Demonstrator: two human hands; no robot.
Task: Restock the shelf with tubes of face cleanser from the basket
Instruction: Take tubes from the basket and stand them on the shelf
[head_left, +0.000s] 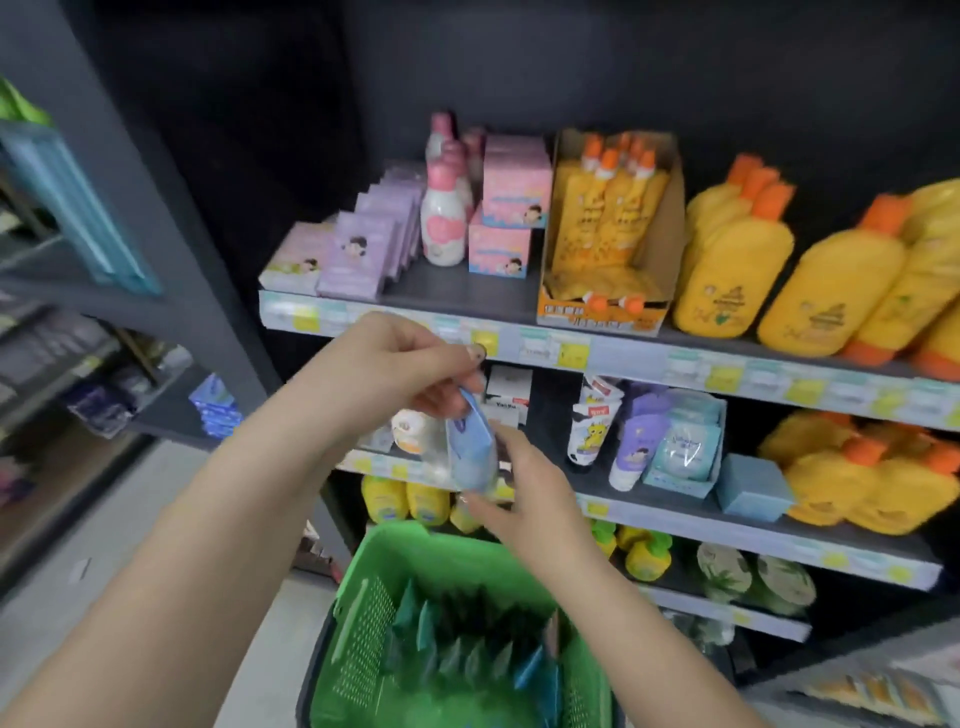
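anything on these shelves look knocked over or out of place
Yes: in the cardboard display box on the top shelf, orange-capped yellow pouches lie flat at the front while the others stand upright.

Light: even and fairly bright on my feed; the source itself is out of view.
Dark zone: shelf back panel (675, 67) near black, no detail.
Blur: motion smear throughout; yellow bottles (810, 280) and price labels (571, 353) unreadable.
Edges: wide-angle bending, left upright (171, 218) leans.
Sharpest: green basket (363, 639) mesh, still soft.
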